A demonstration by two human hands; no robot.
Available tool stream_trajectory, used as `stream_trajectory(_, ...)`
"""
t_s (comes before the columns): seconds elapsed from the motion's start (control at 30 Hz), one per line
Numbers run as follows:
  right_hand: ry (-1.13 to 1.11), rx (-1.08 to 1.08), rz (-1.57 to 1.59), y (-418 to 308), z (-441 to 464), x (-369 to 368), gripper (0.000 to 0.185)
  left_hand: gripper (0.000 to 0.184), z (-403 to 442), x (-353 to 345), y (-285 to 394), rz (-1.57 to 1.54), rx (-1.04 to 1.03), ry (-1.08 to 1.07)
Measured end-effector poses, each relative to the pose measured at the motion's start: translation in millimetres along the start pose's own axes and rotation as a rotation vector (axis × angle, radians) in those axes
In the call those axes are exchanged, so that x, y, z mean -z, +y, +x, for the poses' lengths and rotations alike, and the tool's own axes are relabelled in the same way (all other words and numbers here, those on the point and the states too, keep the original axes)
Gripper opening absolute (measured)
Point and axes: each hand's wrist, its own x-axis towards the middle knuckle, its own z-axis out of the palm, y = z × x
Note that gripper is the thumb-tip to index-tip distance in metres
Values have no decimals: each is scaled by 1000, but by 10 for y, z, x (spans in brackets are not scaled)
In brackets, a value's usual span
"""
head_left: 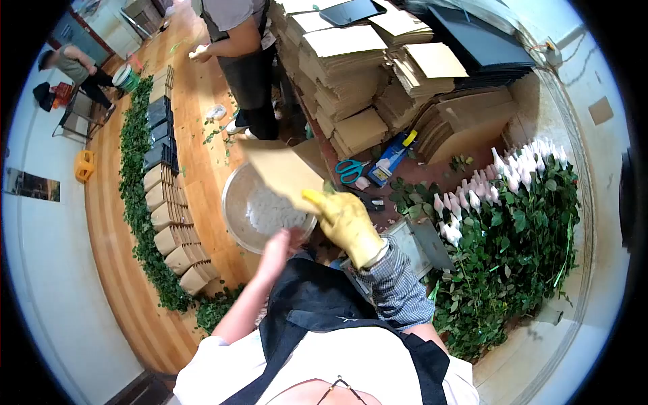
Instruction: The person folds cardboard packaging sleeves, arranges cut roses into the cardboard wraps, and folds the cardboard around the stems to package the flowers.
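Note:
My right hand point(347, 226), in a yellow glove, grips the lower edge of a flat brown cardboard sheet point(280, 169). The sheet tilts over a round metal bowl point(234, 219) with pale grey material point(270, 210) inside. My left hand point(287, 244) is bare and blurred by motion at the bowl's near rim; its fingers are too smeared to read. Right of the glove, a metal box-like device point(412, 250) stands beside a large pile of green-leaved stems point(520, 270) with pale pink wrapped heads point(520, 169).
Cardboard stacks point(347, 61) with a phone point(351, 11) fill the table's back. Teal scissors point(349, 171) and a blue box point(391, 158) lie nearer. A co-worker point(246, 61) stands ahead; another person point(77, 67) is far left. Wrapped bundles point(172, 216) line the floor.

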Motion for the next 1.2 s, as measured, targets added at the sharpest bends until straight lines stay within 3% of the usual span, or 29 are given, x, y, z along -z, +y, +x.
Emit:
stream_trajectory(0.03,-25,109,-75,-82,10,76,50,68,-17,-135,132,0,-2,-16)
stream_trajectory(0.07,-134,166,-95,-212,25,138,52,73,42,-176,422,-72,144,430)
stream_trajectory(0.13,-296,223,-113,-497,-204,-46,36,82,317,740,450,-362,-15,238)
stream_trajectory(0.17,-329,325,-122,-542,-346,-160,30,81,473,1008,533,-356,47,236)
stream_trajectory(0.2,-136,445,-54,-580,-512,-360,8,78,514,1131,609,-158,-60,352)
stream_trajectory(0.27,-293,423,58,-642,-631,-309,11,63,790,1776,778,-119,45,220)
stream_trajectory(0.3,-397,395,104,-670,-660,-247,14,44,783,1903,888,121,56,296)
stream_trajectory(0.33,-203,449,198,-608,-699,-64,26,39,669,1820,1066,522,90,301)
stream_trajectory(0.37,-288,405,222,-454,-712,31,52,36,469,1678,1324,920,125,303)
stream_trajectory(0.43,-50,324,265,-279,-675,543,46,41,23,1180,1643,1131,-144,-94)
stream_trajectory(0.47,218,325,449,113,-770,388,38,43,-367,623,1908,1170,-113,-233)
stream_trajectory(0.5,154,139,458,127,-802,701,32,41,-669,234,2068,1195,-116,-333)
stream_trajectory(0.53,258,130,477,289,-839,718,25,43,-980,-178,2215,1458,-222,-360)
stream_trajectory(0.63,152,3,639,69,-957,1139,33,49,-1451,-930,2274,1624,-615,-549)
stream_trajectory(0.67,118,-48,890,-31,-999,1287,35,51,-1500,-1121,2277,1648,-740,-551)
stream_trajectory(0.7,102,-167,978,-83,-1085,1453,30,53,-1503,-1260,2277,1662,-860,-554)
stream_trajectory(0.83,280,138,618,-72,-1530,2052,25,40,-1131,-1718,2206,1299,-1182,-682)
stream_trajectory(0.9,218,79,437,-223,-1747,2456,25,38,-963,-2026,2031,1244,-1268,-763)
stream_trajectory(1.1,262,-306,85,-427,-2283,2887,23,37,28,-2834,957,839,-1068,-1076)
stream_trajectory(1.17,265,-355,-37,-381,-2443,2827,21,35,104,-2921,546,823,-956,-1094)
stream_trajectory(1.2,210,-483,4,-358,-2539,2722,19,34,197,-2933,287,732,-859,-1082)
